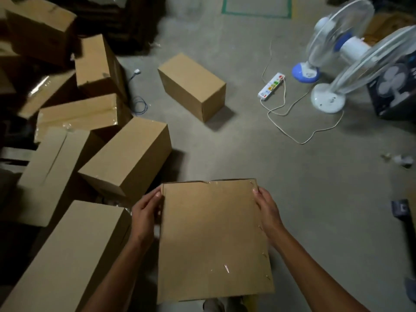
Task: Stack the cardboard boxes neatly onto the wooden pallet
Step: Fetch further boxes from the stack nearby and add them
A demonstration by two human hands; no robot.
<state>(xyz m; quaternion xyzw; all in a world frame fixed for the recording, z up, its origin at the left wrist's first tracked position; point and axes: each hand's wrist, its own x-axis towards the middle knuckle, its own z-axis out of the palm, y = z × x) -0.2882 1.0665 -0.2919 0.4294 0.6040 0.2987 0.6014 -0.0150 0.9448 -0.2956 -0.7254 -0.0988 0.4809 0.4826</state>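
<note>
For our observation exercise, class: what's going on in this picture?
A person grips a brown cardboard box by its sides, left hand on the left edge and right hand on the right, above the grey concrete floor. More jumbled cardboard boxes lie to the left, and a single brown box stands alone ahead. Two white fans and a white power strip sit to the right.

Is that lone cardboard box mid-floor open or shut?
Shut: the lone brown cardboard box has a flat top, no flaps raised.
</note>
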